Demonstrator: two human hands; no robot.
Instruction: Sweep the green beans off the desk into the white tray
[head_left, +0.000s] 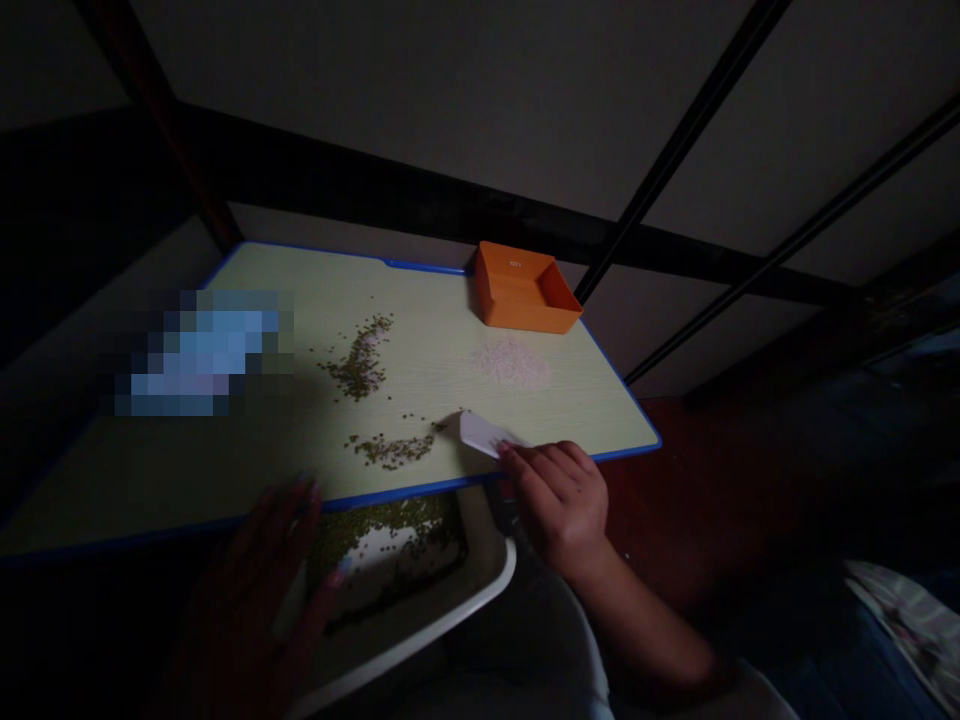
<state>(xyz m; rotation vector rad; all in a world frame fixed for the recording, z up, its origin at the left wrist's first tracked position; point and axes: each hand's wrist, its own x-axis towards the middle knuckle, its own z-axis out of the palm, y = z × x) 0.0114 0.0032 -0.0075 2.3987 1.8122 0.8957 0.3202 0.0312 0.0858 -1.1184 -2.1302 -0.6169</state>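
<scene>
My right hand (pixel 566 500) grips a flat white scraper (pixel 480 434) whose blade rests on or just over the pale tabletop (pixel 442 350) near the front edge. To the left of the blade lies a loose strip of small greenish-brown seeds or beans (pixel 394 450). My left hand (pixel 255 590) is in shadow, its fingers and thumb apart at the table's front edge beside a white basin (pixel 499 560). Nothing shows between those fingers. Under the table edge, the basin holds many small green grains (pixel 401 515).
A second seed pile (pixel 360 365) lies mid-table, with pale pinkish grains (pixel 514 362) to its right. An orange open box (pixel 529 300) stands at the back right. A blurred bluish patch covers something at the left. Panelled walls (pixel 420 90) rise behind the blue-rimmed table.
</scene>
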